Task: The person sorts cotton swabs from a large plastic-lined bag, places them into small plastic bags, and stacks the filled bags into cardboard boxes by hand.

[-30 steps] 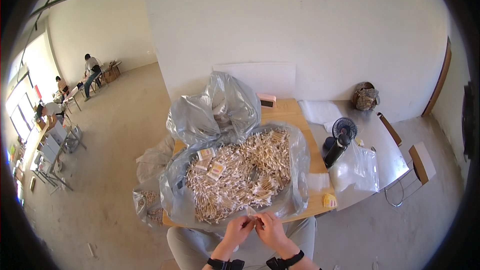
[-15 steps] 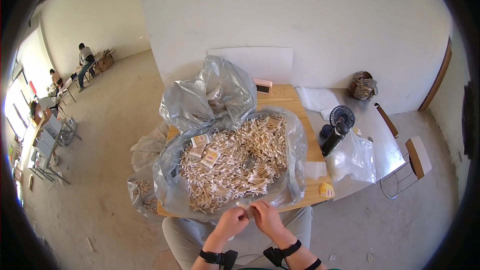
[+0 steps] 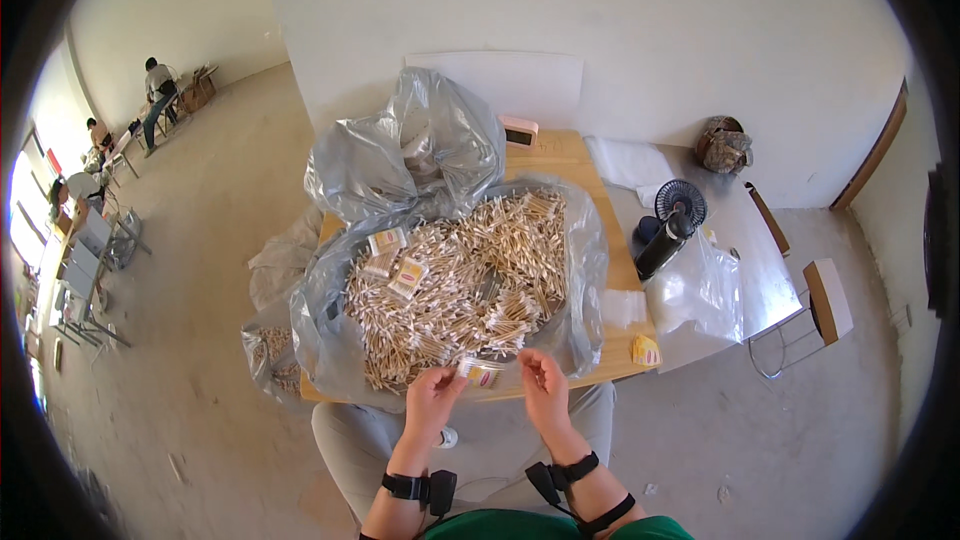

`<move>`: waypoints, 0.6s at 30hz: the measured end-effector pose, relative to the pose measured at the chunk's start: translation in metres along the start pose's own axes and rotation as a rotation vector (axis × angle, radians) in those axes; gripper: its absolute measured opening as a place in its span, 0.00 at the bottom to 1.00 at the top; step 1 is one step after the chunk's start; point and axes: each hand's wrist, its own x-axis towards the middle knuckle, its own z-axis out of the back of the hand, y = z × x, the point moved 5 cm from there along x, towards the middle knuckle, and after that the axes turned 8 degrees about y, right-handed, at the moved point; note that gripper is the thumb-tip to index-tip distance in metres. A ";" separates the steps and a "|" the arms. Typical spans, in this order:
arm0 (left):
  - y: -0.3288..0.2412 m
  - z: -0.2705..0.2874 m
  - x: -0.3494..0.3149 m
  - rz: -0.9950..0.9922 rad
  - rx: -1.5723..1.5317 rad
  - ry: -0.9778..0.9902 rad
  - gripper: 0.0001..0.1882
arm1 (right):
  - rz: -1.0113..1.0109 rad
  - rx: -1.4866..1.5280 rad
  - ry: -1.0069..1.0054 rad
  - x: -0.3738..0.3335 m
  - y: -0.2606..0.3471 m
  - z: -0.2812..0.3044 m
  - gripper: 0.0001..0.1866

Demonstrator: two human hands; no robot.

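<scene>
Daylight is flooding in from windows (image 3: 22, 220) at far left; fisheye edges are bending and darkening, details softening.

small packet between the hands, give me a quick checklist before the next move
1. Small packet held: ok, left hand pinches it at the pile's near edge.
2. Right hand free: cannot tell, fingers close by the packet, contact unclear.
3. Pile of sticks contained: ok, inside the open clear bag.
4. More packets reachable: ok, on the pile's left.
5. Black bottle clear of hands: ok, upright to the right.
</scene>
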 end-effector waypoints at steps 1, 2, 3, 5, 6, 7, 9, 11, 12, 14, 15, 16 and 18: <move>-0.013 0.001 0.000 -0.125 0.244 -0.046 0.08 | -0.008 -0.003 0.005 0.003 0.007 -0.002 0.12; -0.017 -0.001 0.001 -0.149 0.339 -0.017 0.10 | 0.116 -0.121 0.085 0.006 0.024 -0.008 0.11; -0.018 -0.002 0.002 -0.142 0.337 -0.015 0.10 | 0.239 -0.238 0.162 0.006 0.038 -0.015 0.10; -0.025 -0.009 0.001 -0.268 0.439 0.030 0.09 | 0.157 -0.197 0.239 0.002 0.041 -0.022 0.08; -0.023 -0.010 0.001 -0.266 0.439 0.029 0.09 | 0.086 -0.151 0.314 0.002 0.038 -0.027 0.06; -0.020 -0.011 0.000 -0.279 0.379 0.026 0.08 | 0.084 -0.150 0.316 0.002 0.038 -0.027 0.06; -0.015 -0.012 -0.001 -0.284 0.317 0.025 0.07 | 0.008 -0.212 0.264 0.001 0.032 -0.025 0.03; -0.015 -0.013 0.001 -0.279 0.336 0.000 0.06 | 0.012 -0.193 0.228 0.000 0.032 -0.029 0.03; -0.013 -0.013 0.002 -0.271 0.336 0.000 0.06 | 0.024 -0.172 0.192 0.001 0.033 -0.030 0.03; -0.013 -0.010 0.002 -0.292 0.343 -0.074 0.06 | 0.050 -0.187 0.183 0.002 0.030 -0.032 0.04; -0.014 -0.011 0.002 -0.282 0.342 -0.073 0.06 | 0.080 -0.204 0.169 0.003 0.029 -0.033 0.06; -0.017 -0.007 0.002 -0.284 0.301 -0.170 0.05 | 0.071 -0.204 0.174 0.006 0.027 -0.035 0.06; -0.021 -0.002 0.003 -0.298 0.264 -0.249 0.04 | 0.019 0.185 0.097 0.010 0.019 -0.032 0.10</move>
